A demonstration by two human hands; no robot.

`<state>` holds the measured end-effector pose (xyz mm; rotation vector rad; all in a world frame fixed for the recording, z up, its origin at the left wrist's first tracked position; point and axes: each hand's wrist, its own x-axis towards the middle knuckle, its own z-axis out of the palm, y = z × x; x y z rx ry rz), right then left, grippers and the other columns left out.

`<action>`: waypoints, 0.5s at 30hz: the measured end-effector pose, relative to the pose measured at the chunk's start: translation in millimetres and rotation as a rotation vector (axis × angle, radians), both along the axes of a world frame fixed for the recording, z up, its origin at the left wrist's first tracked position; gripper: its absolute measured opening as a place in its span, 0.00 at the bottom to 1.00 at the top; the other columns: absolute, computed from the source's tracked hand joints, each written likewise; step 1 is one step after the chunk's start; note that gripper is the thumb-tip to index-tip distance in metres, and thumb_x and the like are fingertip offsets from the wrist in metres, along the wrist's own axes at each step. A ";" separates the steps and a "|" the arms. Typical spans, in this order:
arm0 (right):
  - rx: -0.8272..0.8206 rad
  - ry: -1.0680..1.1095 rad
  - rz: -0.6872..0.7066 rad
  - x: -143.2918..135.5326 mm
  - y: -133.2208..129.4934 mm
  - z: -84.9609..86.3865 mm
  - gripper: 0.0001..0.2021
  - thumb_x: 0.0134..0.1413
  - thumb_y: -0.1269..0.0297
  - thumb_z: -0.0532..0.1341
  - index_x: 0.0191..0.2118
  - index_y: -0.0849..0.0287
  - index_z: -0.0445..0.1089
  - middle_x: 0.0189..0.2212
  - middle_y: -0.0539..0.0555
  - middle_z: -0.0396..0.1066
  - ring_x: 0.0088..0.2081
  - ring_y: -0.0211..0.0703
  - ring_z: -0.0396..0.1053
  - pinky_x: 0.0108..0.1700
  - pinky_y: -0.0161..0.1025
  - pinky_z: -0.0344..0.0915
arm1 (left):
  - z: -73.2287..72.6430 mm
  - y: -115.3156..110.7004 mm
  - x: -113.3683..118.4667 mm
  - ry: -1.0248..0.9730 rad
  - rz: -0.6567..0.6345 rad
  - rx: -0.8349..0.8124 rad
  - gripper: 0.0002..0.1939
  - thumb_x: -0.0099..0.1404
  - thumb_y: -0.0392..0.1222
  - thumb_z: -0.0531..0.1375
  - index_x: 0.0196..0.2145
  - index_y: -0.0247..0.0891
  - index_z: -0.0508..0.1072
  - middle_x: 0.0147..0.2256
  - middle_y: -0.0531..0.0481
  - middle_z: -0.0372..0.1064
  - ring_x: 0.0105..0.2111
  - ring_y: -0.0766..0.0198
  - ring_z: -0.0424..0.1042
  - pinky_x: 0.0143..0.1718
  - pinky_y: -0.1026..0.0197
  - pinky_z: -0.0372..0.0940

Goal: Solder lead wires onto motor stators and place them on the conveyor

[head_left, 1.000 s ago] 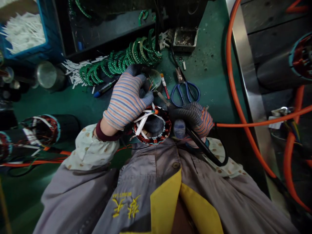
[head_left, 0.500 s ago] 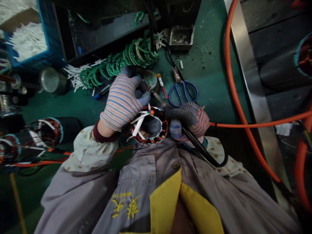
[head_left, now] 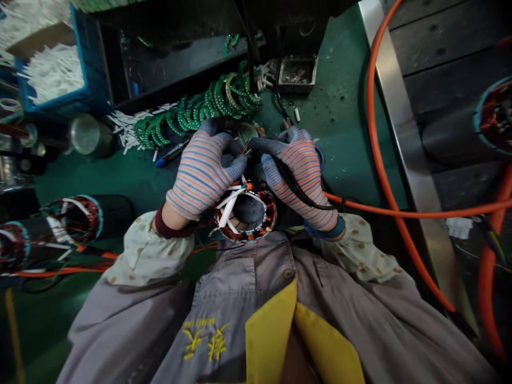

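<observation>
My left hand (head_left: pixel 208 168), in a striped glove with dark fingertips, is closed in a pinch on thin wires (head_left: pixel 245 145). Close beside it, the fingertips of my right hand (head_left: pixel 296 170) meet the same wire ends. A black soldering iron (head_left: pixel 288 178) lies between thumb and fingers of this hand, its cable trailing over the palm side; its tip is hidden. Below both hands, against my jacket, stands a motor stator (head_left: pixel 266 218) with copper windings. White sleeves (head_left: pixel 227 209) and an orange-banded lead (head_left: pixel 250 186) stick out of its top.
Green curved strips (head_left: pixel 200 109) and white tubes lie behind my hands. A small metal tray (head_left: pixel 298 72) and partly hidden scissors (head_left: pixel 320 157) are at right. More wound stators (head_left: pixel 86 213) lie left. Orange hoses (head_left: pixel 374 106) cross the right side. A blue bin (head_left: pixel 90 80) holds white tubes.
My right hand has moved up and inward to the wires and turned, the iron shifting with it. It now covers most of the scissors. My left hand keeps its pinch.
</observation>
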<state>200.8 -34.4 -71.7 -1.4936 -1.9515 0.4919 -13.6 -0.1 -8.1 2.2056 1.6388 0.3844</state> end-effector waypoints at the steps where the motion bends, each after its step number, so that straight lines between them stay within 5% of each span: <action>1: 0.005 0.010 -0.006 0.1 0.1 -1.6 0.17 0.79 0.66 0.67 0.66 0.53 0.87 0.52 0.62 0.79 0.56 0.62 0.77 0.65 0.60 0.77 | 0.0 -0.2 0.0 -0.004 -0.001 -0.003 0.09 0.76 0.49 0.70 0.39 0.46 0.78 0.51 0.42 0.81 0.57 0.39 0.80 0.65 0.32 0.79; 6: 0.093 -0.040 0.012 1.7 0.9 -3.9 0.20 0.78 0.64 0.67 0.68 0.52 0.87 0.55 0.61 0.82 0.58 0.64 0.79 0.65 0.62 0.78 | -0.4 1.9 -0.3 -0.040 -0.019 -0.010 0.08 0.75 0.48 0.70 0.39 0.46 0.79 0.52 0.42 0.82 0.60 0.37 0.79 0.69 0.31 0.77; 11: -0.020 -0.170 0.030 1.3 -0.4 9.0 0.18 0.83 0.60 0.63 0.64 0.46 0.90 0.57 0.63 0.85 0.58 0.66 0.80 0.63 0.63 0.78 | -0.6 4.9 -5.7 -0.094 -0.043 -0.040 0.07 0.76 0.51 0.70 0.41 0.48 0.81 0.51 0.43 0.83 0.61 0.36 0.80 0.70 0.31 0.77; 15: 0.063 -0.091 -0.026 8.0 -19.5 -11.9 0.24 0.85 0.52 0.56 0.63 0.48 0.90 0.50 0.64 0.84 0.55 0.71 0.80 0.56 0.64 0.78 | -3.1 4.9 -9.0 -0.081 -0.016 -0.008 0.06 0.78 0.50 0.69 0.44 0.48 0.82 0.51 0.43 0.83 0.62 0.37 0.81 0.72 0.33 0.76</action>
